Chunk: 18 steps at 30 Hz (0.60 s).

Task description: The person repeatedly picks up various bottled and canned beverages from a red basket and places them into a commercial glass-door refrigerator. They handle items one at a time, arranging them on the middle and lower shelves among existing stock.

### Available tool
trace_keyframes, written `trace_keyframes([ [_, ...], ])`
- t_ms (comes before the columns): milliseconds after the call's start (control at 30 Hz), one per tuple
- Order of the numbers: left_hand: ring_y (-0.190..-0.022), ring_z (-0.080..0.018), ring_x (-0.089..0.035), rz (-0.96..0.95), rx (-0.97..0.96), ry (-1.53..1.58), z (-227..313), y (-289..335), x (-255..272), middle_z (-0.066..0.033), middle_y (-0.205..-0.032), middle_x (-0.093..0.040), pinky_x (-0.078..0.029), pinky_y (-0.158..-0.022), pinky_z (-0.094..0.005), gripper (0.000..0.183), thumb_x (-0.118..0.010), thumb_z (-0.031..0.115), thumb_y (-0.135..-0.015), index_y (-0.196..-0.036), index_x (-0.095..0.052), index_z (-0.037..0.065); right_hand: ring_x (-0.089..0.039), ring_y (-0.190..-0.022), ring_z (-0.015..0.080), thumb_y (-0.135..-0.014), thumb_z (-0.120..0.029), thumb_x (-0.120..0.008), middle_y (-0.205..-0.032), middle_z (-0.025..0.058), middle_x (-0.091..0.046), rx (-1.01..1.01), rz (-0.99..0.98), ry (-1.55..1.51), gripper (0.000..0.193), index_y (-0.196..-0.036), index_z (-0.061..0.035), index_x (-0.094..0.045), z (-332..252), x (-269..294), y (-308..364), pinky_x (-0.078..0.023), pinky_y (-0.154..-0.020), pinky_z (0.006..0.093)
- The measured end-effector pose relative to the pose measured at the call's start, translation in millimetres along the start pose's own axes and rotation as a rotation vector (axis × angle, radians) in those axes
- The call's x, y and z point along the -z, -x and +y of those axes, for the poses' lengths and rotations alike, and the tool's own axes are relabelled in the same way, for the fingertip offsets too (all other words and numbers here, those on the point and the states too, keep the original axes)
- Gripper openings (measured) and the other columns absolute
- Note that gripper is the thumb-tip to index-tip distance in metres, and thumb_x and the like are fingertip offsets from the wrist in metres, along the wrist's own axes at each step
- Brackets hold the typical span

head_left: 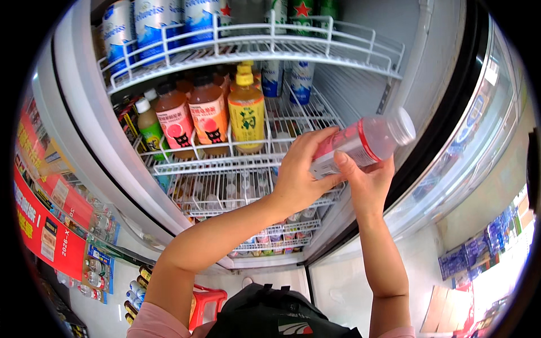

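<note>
A clear plastic bottle [369, 138] with a white cap and a pink-and-white label is held tilted, its cap toward the upper right. My left hand [307, 163] wraps round its lower end. My right hand [366, 183] grips it from below near the middle, thumb across the label. Behind and to the left, on the fridge's middle wire shelf [208, 164], stand a yellow-labelled bottle [247, 115], an orange-labelled bottle [208, 118] and a pink-labelled bottle [174, 121]. To their left is a green-labelled bottle [149, 127] with a white cap.
An upper wire shelf [248, 55] holds blue-and-white cans [152, 28] and green ones. Lower racks [220, 194] hold more drinks. The glass door [462, 129] stands open at the right. A red stool [208, 301] is at the lower left, and a black bag [270, 315] hangs before me.
</note>
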<state>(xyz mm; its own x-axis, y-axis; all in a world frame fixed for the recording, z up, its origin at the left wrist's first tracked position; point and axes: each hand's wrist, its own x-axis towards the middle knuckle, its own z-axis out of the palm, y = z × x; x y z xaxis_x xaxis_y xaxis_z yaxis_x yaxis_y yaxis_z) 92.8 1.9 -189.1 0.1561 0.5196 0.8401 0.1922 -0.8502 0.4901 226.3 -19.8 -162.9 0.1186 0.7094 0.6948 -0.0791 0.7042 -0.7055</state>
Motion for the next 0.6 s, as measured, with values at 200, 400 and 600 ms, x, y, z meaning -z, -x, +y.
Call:
trace_keyframes([
  [200,-0.115,-0.0160,-0.052,-0.172,0.653,0.979,-17.8,59.8,-4.0,-0.0063,-0.124,-0.055,-0.041,-0.099,-0.0306,0.068,-0.074,0.007,-0.079,-0.136,-0.038,0.000,-0.058,-0.094,0.0113,-0.084,-0.023,-0.074,-0.105,0.0067,-0.062,-0.292,-0.271,-0.044,0.048,-0.120,-0.0001,-0.050,9.2,20.2,14.5,-0.049,-0.082,0.0275],
  [400,-0.120,-0.0154,-0.049,-0.461,0.784,1.184,-71.6,103.9,21.2,-0.0053,-0.129,-0.052,-0.037,-0.103,-0.0329,0.067,-0.071,0.013,-0.084,-0.140,-0.035,0.002,-0.059,-0.096,0.0126,-0.078,-0.018,-0.078,-0.105,0.0057,-0.063,-0.425,-0.489,0.050,0.049,-0.118,-0.0003,-0.056,54.9,30.5,34.7,-0.049,-0.084,0.0294],
  [600,-0.122,-0.0199,-0.048,-0.268,0.587,0.501,-96.4,118.6,37.7,-0.0096,-0.134,-0.047,-0.037,-0.105,-0.0346,0.073,-0.078,0.017,-0.078,-0.138,-0.039,0.005,-0.061,-0.097,0.0157,-0.067,-0.011,-0.084,-0.105,0.0087,-0.064,-0.335,-0.196,0.186,0.060,-0.118,0.0014,-0.055,93.2,1.5,60.2,-0.055,-0.079,0.0324],
])
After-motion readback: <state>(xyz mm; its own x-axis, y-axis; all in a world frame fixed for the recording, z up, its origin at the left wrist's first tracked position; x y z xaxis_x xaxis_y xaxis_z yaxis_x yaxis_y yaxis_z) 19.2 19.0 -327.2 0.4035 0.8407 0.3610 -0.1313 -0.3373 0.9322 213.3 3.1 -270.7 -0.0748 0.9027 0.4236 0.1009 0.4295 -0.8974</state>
